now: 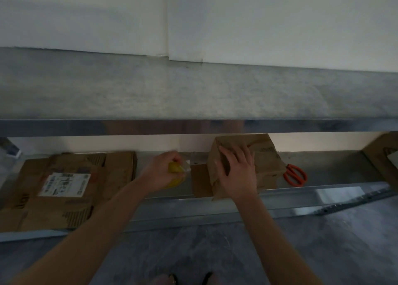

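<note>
Metal rack against the white wall: upper shelf point(193, 91) bare grey, all the work is on the lower shelf point(301, 196).

Far left on it is a flat cardboard box point(71, 190) with a white label on top, the biggest item there. Another carton point(381, 157) is cut off at the right edge.

Mid-shelf is the small cardboard box point(265, 162), upright and slightly skewed, with one flap point(201, 179) folded out flat toward the left.

Person stands in front with both arms reaching in. Right hand point(237, 170) lies flat on the small box's top-left edge, fingers spread and straight, pressing, not gripping. Left hand point(163, 170) is curled round a yellow roll point(175, 168) just left of the flap, above the shelf. It looks like tape, but it's too blurred to be sure.

Orange-handled scissors point(295, 175) lie on the shelf just right of the small box, close to touching it.
</note>
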The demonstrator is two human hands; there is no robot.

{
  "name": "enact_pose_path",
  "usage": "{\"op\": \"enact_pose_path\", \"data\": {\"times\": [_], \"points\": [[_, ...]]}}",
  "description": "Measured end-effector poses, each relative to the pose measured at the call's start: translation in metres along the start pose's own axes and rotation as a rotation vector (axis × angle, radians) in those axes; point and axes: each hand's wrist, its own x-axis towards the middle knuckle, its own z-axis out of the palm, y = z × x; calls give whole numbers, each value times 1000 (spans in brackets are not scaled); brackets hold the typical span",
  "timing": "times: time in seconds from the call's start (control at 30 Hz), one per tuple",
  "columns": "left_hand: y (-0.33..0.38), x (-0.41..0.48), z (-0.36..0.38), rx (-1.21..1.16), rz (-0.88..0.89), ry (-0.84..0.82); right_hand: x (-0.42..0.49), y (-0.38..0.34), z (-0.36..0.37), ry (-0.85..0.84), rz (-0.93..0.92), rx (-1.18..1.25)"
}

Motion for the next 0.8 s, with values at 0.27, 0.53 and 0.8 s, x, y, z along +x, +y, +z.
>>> {"op": "enact_pose_path", "data": {"times": [0.27, 0.53, 0.8], "points": [[14, -34, -3, 247, 291, 145, -35, -57, 12, -174, -104, 197], [-4, -73, 18, 38, 252, 18, -50, -67, 33, -362, 101, 432], [-42, -57, 21, 96, 91, 130, -71, -79, 53, -297, 135, 342]]}}
